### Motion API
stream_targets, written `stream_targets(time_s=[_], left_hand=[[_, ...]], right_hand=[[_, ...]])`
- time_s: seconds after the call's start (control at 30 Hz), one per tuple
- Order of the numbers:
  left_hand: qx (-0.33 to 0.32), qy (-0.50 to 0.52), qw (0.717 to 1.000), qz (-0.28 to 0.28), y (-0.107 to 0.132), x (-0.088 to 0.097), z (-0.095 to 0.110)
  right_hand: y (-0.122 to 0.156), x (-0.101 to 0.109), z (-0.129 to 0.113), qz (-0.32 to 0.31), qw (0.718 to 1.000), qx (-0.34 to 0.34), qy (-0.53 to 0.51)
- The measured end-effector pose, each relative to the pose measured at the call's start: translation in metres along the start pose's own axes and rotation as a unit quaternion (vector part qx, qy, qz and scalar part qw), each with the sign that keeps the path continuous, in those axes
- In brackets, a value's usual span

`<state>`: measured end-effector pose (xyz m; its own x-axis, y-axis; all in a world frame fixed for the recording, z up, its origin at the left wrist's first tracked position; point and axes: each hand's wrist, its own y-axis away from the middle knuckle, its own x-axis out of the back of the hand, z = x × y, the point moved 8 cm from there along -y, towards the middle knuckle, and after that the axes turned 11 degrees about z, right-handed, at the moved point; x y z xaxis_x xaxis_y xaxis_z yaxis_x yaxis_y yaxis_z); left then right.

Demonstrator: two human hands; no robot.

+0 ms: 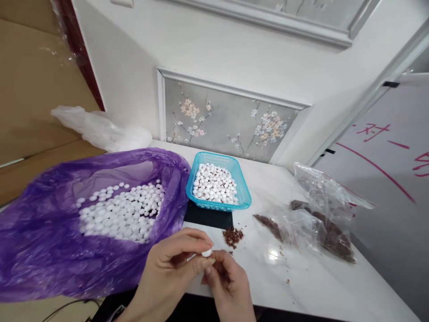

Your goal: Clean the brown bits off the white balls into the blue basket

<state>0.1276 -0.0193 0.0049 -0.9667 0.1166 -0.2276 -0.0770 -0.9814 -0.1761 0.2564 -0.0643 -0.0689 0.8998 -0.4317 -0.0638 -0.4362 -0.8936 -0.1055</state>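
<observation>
A small white ball (207,253) is pinched between the thumb and fingertips of my left hand (177,264). Close against it, the thumb and index finger of my right hand (228,281) are pressed together; whatever they grip, if anything, is too small to make out. Just beyond my hands lies a little pile of reddish-brown bits (233,237) on the white marbled table (321,286). A blue plastic basket (246,190) behind the pile holds many white balls with brown specks among them. To the left, a purple plastic bag (43,210) gapes around many more white balls.
Clear zip bags of brown material (335,237) lie at the table's right, beside a whiteboard (395,179) with red writing. A black flat object (208,217) sits under the basket's front. Behind rises a white wall (214,49); cardboard (30,89) stands at left.
</observation>
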Motion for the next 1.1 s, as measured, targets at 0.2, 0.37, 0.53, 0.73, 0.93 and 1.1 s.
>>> stream_targets(time_s=[0.2,0.37,0.53,0.73,0.93,1.1], left_hand=[[-0.003,-0.037,0.999,-0.008,0.0,0.0,-0.001],[0.057,-0.025,0.998,-0.013,0.002,-0.006,-0.007],[0.059,-0.024,0.998,-0.019,0.001,-0.004,-0.008],[0.016,-0.051,0.999,0.008,-0.001,0.001,-0.007],[-0.042,-0.159,0.986,0.032,-0.042,-0.029,-0.008],[-0.116,-0.187,0.975,0.013,-0.077,-0.056,0.003]], right_hand=[[-0.001,-0.001,0.002,-0.014,1.0,0.005,0.021],[-0.001,-0.001,-0.002,-0.022,0.999,0.02,0.032],[-0.001,-0.002,-0.001,-0.024,0.999,0.027,0.035],[-0.001,-0.003,0.001,-0.022,0.998,0.035,0.055],[0.0,-0.005,0.002,-0.021,0.995,0.05,0.081],[0.001,0.0,0.014,-0.025,0.994,0.055,0.088]])
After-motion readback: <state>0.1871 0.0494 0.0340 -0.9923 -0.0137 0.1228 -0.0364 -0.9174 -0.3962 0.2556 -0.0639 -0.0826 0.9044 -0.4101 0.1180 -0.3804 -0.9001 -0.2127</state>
